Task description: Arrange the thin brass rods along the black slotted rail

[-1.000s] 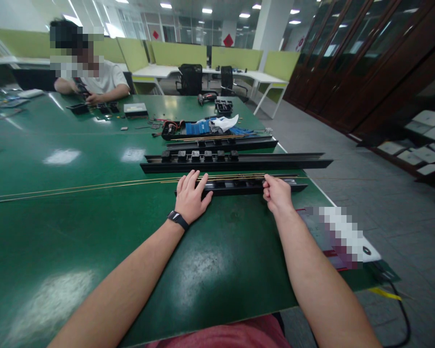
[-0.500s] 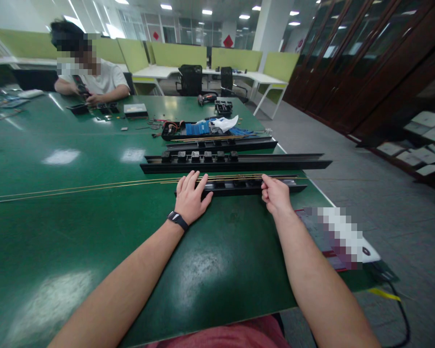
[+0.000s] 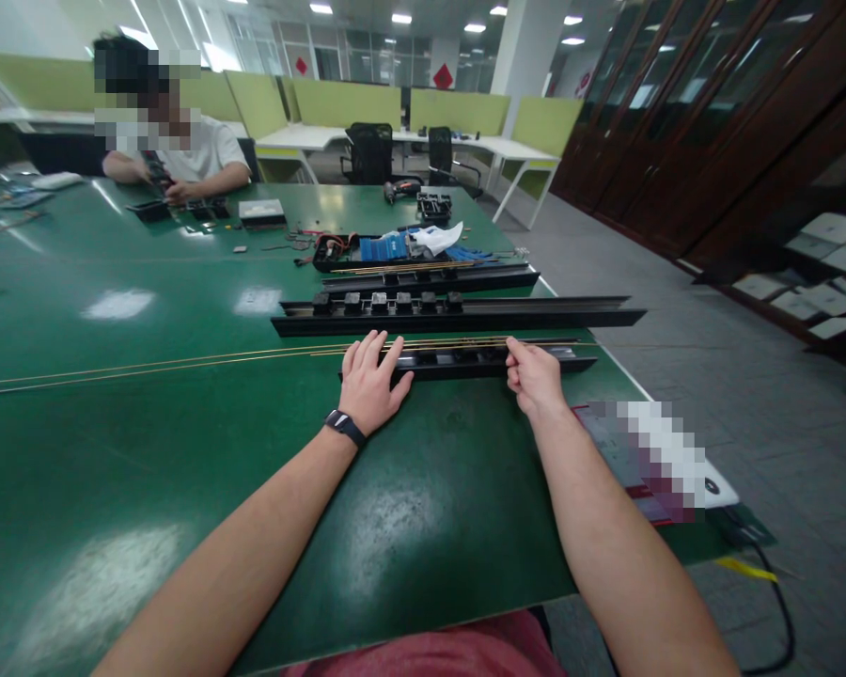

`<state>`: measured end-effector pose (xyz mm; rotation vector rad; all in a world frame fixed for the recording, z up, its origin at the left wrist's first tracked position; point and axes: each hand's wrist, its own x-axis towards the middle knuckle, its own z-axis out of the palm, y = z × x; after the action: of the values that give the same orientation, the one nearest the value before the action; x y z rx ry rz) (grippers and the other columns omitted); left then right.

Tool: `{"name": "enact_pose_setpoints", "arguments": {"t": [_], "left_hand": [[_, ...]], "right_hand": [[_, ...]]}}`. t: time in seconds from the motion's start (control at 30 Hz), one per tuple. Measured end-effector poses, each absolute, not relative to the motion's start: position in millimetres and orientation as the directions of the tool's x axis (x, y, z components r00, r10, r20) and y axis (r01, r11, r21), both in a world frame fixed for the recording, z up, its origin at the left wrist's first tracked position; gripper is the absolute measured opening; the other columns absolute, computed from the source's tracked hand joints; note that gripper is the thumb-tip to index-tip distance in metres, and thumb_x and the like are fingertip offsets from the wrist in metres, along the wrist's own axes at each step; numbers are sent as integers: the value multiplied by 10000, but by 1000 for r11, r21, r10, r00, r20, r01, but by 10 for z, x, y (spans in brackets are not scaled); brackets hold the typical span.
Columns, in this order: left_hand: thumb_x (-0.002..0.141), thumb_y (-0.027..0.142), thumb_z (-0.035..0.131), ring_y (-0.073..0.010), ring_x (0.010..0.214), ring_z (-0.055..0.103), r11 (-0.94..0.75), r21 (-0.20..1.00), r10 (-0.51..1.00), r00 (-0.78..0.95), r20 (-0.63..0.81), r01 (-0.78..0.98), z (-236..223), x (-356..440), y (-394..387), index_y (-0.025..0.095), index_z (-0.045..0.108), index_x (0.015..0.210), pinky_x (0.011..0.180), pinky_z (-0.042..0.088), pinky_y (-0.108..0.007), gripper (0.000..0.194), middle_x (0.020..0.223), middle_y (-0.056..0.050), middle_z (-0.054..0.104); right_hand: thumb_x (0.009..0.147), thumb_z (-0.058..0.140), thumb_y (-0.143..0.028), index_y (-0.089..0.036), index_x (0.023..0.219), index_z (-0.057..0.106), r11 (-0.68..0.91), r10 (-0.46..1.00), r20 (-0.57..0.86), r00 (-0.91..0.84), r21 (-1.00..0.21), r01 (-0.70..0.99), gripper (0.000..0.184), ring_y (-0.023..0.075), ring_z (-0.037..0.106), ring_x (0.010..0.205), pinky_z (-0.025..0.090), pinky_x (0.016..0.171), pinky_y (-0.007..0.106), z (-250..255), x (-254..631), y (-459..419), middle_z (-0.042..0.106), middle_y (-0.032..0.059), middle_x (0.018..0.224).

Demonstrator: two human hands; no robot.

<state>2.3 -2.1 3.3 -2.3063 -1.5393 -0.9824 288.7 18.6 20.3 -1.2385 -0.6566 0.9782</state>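
Observation:
Long thin brass-coloured rods [image 3: 254,354] run across the green table and over the nearest black channel rail [image 3: 458,370]. My left hand [image 3: 372,381] lies with fingers spread over the rail's left end, across the rods. Closed in a pinch, my right hand [image 3: 534,376] grips a thin rod above the rail's right part; one rod reaches out past it over the table edge. Dark blocks sit inside the rail, partly covered by the rods. Just beyond lies a longer black channel rail [image 3: 536,315] with several dark blocks [image 3: 379,302] in its left half.
Farther back are a third rail [image 3: 500,278], a black tray [image 3: 338,264] with blue items, a power drill [image 3: 400,191] and a white box [image 3: 261,214]. A co-worker [image 3: 197,155] sits across the table [image 3: 183,451]. A flat panel [image 3: 620,456] lies at right.
My right hand has slid slightly left along the rail with the pinched rod, whose far left end has shifted a little left too. My left hand stays in place.

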Motion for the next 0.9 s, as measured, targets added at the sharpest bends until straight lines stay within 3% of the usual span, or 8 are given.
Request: {"name": "enact_pose_setpoints", "arguments": {"t": [0.9], "left_hand": [[963, 435, 569, -310, 1515, 359, -442, 184, 741, 241, 627, 878, 32, 16, -25, 220, 529, 1484, 1260, 235, -512, 565, 1558, -154, 483]], "right_hand": [[808, 804, -288, -181, 657, 534, 62, 863, -81, 499, -962, -265, 327, 43, 392, 324, 211, 254, 144, 221, 2897, 197, 554, -40, 564]]}}
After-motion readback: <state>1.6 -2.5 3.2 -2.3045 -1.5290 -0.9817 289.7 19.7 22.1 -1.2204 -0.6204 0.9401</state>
